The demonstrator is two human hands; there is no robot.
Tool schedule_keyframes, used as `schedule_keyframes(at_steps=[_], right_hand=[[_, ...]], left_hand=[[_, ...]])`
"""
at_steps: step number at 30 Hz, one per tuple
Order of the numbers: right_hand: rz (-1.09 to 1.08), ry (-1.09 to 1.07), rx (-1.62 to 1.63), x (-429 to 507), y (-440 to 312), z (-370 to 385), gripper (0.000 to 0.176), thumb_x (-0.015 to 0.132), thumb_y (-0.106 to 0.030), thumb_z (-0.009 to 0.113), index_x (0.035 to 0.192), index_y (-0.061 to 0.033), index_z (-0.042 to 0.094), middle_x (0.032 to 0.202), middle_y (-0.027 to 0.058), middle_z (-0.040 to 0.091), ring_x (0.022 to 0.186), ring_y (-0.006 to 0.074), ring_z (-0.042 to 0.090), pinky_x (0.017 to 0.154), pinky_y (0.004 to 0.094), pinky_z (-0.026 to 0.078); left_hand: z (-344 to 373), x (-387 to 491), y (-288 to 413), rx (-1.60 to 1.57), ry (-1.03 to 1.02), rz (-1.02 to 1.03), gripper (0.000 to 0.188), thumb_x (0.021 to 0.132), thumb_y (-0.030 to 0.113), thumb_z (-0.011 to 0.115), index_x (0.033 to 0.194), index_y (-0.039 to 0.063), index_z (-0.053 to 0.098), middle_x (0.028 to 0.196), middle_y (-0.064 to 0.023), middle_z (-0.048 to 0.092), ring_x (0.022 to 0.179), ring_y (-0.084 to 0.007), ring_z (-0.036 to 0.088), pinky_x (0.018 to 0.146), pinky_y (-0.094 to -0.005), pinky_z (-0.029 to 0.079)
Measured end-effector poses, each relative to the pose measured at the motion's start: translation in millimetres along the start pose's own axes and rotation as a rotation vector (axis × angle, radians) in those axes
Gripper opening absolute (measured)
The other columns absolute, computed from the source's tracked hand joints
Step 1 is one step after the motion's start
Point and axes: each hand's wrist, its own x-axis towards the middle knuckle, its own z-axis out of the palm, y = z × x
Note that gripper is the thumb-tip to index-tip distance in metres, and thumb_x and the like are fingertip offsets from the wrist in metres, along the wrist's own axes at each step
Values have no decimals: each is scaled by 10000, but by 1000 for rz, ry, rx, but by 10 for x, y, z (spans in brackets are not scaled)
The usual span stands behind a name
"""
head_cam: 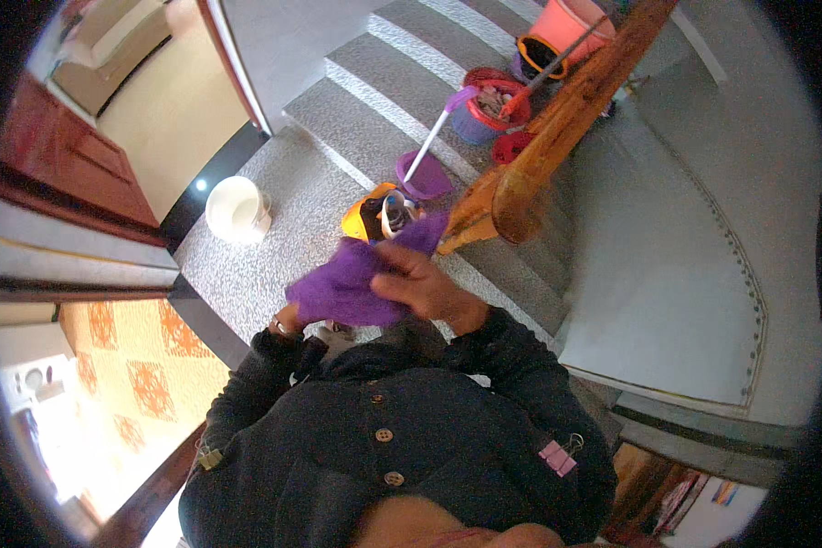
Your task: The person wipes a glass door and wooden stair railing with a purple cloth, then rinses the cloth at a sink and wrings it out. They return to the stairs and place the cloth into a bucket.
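A purple cloth is held up in front of my dark buttoned top. On its right side, my right hand grips it, thumb on top, a little blurred by motion. My left hand supports the cloth's left end; its fingers are hidden under the fabric, and a metal band shows at the wrist. Just beyond the cloth stands a yellow container with dark contents. A white cup-like container with small items sits against it, partly covered by the cloth.
A white bucket stands on the speckled landing. A purple dustpan with a long handle rests on the stairs. Higher up are a red-rimmed basket and a pink bucket. A wooden banister slants along the right.
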Motion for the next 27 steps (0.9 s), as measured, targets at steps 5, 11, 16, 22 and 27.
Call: schedule_keyframes(at_steps=[5, 11, 16, 22, 27], right_hand=[[-92, 661, -376, -511, -112, -1242, 287, 929, -259, 506, 1088, -27, 562, 965, 48, 611, 882, 159, 575, 791, 283, 466], [190, 1089, -858, -909, 196, -3236, 223, 929, -216, 494, 1038, -32, 557, 879, 50, 605, 821, 179, 598, 683, 267, 463], [103, 977, -963, -559, 928, -4737, 401, 880, -260, 529, 1218, -52, 480, 1122, 192, 563, 979, 323, 562, 820, 402, 465], [55, 794, -1027, -579, 1143, -5430, 398, 871, -259, 490, 1195, -28, 502, 1118, 134, 573, 994, 286, 549, 819, 366, 453], [58, 926, -108, -880, 570, -4363, 406, 864, -257, 449, 1189, -19, 506, 1127, 114, 578, 1009, 265, 552, 838, 377, 452]], left_hand=[[29, 164, 260, -342, 12, 44, 275, 898, 154, 529, 1131, 9, 541, 1001, -24, 619, 889, -107, 562, 839, -269, 444], [139, 334, 320, -332, 235, -86, 274, 894, 174, 550, 1118, 16, 549, 935, 4, 606, 838, -77, 541, 779, -232, 440], [341, 374, 242, -308, 544, -121, 217, 882, 146, 558, 1056, 17, 555, 924, 8, 589, 803, -75, 538, 723, -224, 446], [314, 315, 185, -400, 795, -59, 267, 883, 162, 538, 1095, 0, 544, 950, -61, 628, 825, -159, 614, 747, -279, 492], [273, 336, 305, -484, 836, 21, 235, 913, 141, 492, 1080, -15, 545, 1018, -89, 619, 913, -163, 596, 839, -281, 462]])
